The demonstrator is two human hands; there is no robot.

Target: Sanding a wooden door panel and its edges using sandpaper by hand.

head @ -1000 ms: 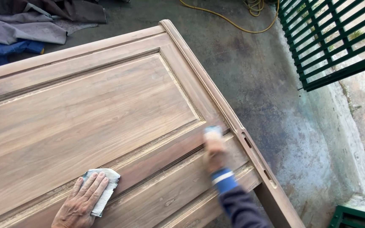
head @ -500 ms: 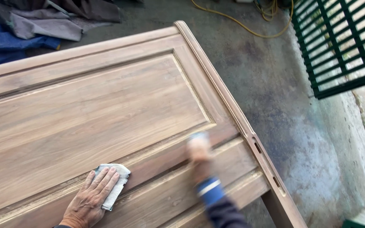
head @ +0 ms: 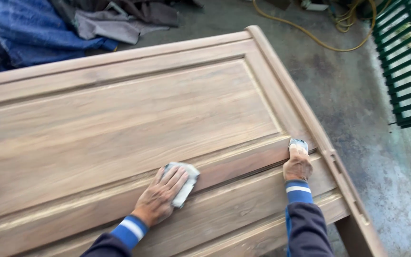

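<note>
A crumpled blue tarpaulin and a heap of grey cloth lie on the concrete floor beyond the far left corner of a large wooden panelled door, which lies flat and fills most of the head view. Its raised centre panel runs from the left edge almost to the right stile, framed by a moulded groove.

Near the door's near edge, left of centre, the person's left hand lies palm down with the fingers spread and pressed flat on a folded pale sanding sheet, which rests on the darker rail just below the centre panel. The sleeve is dark with a blue cuff striped in white.

Further right, near the door's near right corner, the right hand is bunched, its fingers pressed together on a second small pale sanding sheet, held against the same rail where it meets the right stile. The two hands are well apart along the rail.

Slots are cut into the door's right edge. On the floor beyond the far right corner a yellow cable trails in loops, and a dark green metal grille stands at the right edge of the view.
</note>
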